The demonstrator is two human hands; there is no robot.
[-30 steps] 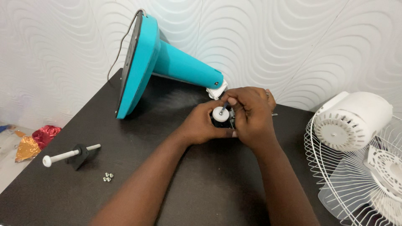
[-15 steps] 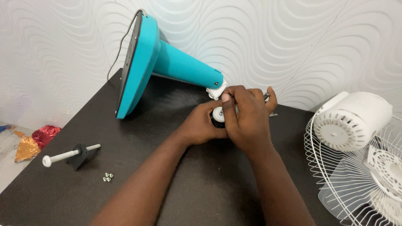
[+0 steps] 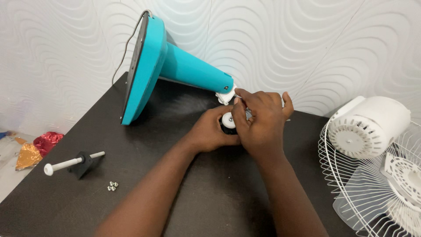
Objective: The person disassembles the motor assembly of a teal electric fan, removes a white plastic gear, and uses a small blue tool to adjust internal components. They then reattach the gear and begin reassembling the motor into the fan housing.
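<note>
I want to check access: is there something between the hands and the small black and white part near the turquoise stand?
Nothing visible. The left hand already grips the small black and white part, and the right hand rests on it, beside the tip of the turquoise stand.

You are working with bare tabletop (image 3: 144,145) lying open leftward, while the wire fan guard (image 3: 351,184) is crowding your right.

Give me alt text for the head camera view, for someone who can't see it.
Two hands, left hand and right hand, close together around a small black and white knob at the tip of a teal fan stand lying on a dark table. A white bolt and small nuts lie left; a white fan motor and wire guard sit right.
</note>
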